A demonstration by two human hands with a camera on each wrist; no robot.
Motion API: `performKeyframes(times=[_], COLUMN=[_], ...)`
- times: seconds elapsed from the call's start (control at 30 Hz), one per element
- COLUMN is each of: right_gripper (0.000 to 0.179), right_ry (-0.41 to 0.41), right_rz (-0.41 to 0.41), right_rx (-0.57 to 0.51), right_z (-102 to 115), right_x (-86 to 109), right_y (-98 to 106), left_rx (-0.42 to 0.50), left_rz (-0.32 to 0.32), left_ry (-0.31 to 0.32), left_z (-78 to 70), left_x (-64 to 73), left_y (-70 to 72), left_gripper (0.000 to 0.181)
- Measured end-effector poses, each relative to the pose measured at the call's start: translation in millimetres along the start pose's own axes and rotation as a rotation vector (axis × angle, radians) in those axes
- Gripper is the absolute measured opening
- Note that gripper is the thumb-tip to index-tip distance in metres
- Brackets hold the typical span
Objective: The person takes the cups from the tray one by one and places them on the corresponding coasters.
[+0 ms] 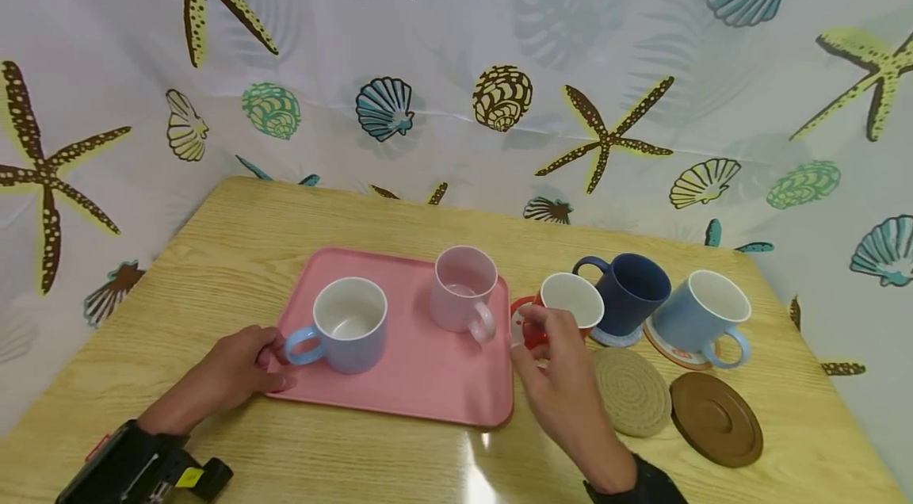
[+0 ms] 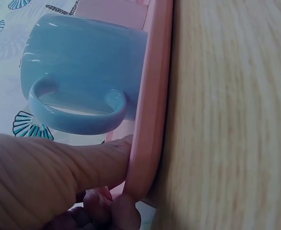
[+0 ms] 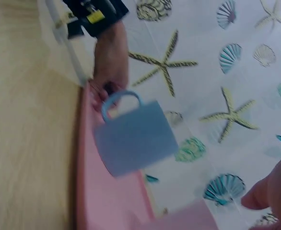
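Observation:
A pink tray (image 1: 421, 389) lies on the table, bearing a light blue mug (image 1: 360, 349) at its left and a pale pink mug (image 1: 452, 310) at its right. With thumb above and fingers below, my left hand (image 1: 231, 369) pinches the tray's left front corner; the left wrist view shows the thumb (image 2: 102, 163) just under the blue mug's handle. Beside the tray's right edge, my right hand (image 1: 563, 385) has thumb and index finger parted, overlapping a red mug (image 1: 540, 334) with a white inside. The right wrist view shows its thumb (image 3: 260, 194) apart from the tray.
Right of the red mug stand a navy mug (image 1: 628, 302) and another light blue mug (image 1: 685, 322), both on coasters. A woven coaster (image 1: 632, 393) and a brown round coaster (image 1: 716, 417) lie nearer. A patterned curtain (image 1: 442, 36) hangs behind the table.

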State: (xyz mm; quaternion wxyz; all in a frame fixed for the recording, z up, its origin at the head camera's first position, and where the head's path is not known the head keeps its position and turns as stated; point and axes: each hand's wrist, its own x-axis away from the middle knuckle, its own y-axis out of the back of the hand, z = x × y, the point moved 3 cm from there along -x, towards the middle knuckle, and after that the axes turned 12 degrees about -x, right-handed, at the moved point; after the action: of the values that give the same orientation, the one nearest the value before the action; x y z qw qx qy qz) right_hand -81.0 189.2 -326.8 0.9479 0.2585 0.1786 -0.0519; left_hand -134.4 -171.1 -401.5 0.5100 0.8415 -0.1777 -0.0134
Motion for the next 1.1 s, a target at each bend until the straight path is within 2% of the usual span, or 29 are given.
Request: performKeyframes(times=[0.17,0.3,0.43,0.6,0.83,1.1], right_gripper=[0.051,0.043,0.028,0.032,0.038,0.04], right_ry=[-0.095,-0.166,-0.292,-0.441,-0.501,-0.48], right_rz=[0.103,0.119,0.093,0.068,0.045,-0.008], right_rx=[-0.011,-0.052,-0.197,-0.374,-0.4,-0.404], right_z=[-5,-11,-19,-27,-29,-32], right_x=[0.5,-6.3,-13.5,-17.0,-17.1,-16.2], right_y=[-33,-47,-56,-68,-76,-74], left_rx=[0.023,0.021,0.017,0.009,0.018,0.027], left_rz=[0.012,0.022,0.022,0.014,0.017,0.02], left_ry=[-0.001,0.017,0.015,0.02,0.026,0.038], left_z=[-3.8,-3.7,-2.0,0.6,0.9,1.6], left_x=[-1.9,-1.4,-1.2,-0.4,0.7,0.3], left_y=[-1.2,-0.9,-0.7,-0.5,-0.1,-0.8], left_gripper=[0.029,0.029,0.03,0.029,0.03,0.03])
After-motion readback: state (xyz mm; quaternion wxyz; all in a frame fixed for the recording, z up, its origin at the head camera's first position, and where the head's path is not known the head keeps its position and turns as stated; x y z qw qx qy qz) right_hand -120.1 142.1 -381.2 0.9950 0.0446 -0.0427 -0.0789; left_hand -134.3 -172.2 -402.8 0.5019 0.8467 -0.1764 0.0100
